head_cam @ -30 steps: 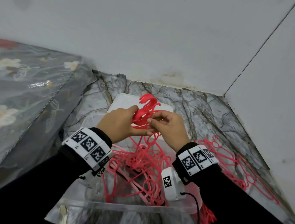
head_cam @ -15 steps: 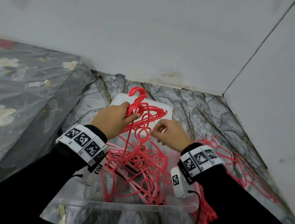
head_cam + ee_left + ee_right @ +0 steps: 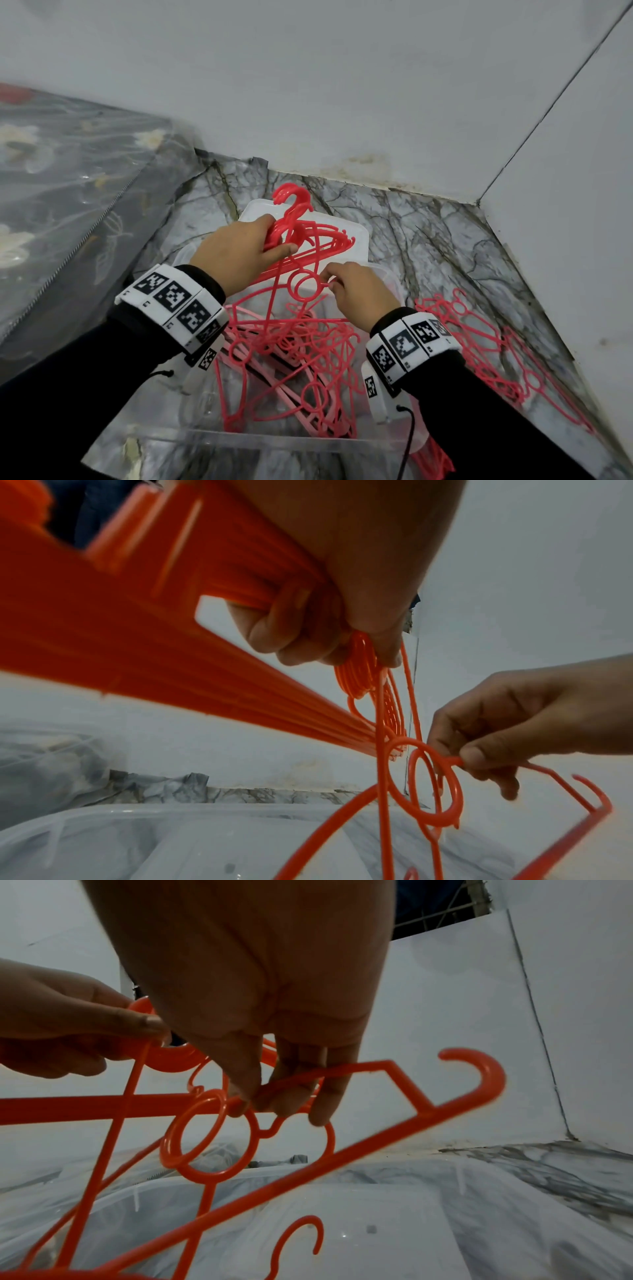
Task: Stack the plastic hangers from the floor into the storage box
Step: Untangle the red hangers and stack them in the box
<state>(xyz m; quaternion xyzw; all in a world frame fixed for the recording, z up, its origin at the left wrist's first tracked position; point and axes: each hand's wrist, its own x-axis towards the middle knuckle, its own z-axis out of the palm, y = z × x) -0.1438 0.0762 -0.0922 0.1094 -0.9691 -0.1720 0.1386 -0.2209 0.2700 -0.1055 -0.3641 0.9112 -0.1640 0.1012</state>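
Observation:
My left hand (image 3: 274,240) grips a bunch of red plastic hangers (image 3: 308,236) just below their hooks and holds it above the far end of the clear storage box (image 3: 274,442). My right hand (image 3: 330,279) pinches one red hanger (image 3: 305,287) beside its ring, a little below the bunch. The left wrist view has the left fingers (image 3: 294,631) curled round the bunch and the right hand (image 3: 479,758) pinching next to the ring. In the right wrist view the right fingertips (image 3: 246,1096) pinch the hanger's thin bar. More red and pink hangers (image 3: 291,370) lie tangled in the box.
A white lid (image 3: 356,240) lies on the marbled floor behind the box. Several loose red hangers (image 3: 479,342) are heaped on the floor at the right, near the wall. A plastic-covered floral mattress (image 3: 68,188) flanks the left. The walls meet in a corner at the far right.
Both hands were together at the hooks. The left hand has since carried the bunch up and away, and the right hand has dropped lower to pinch a single hanger by its ring.

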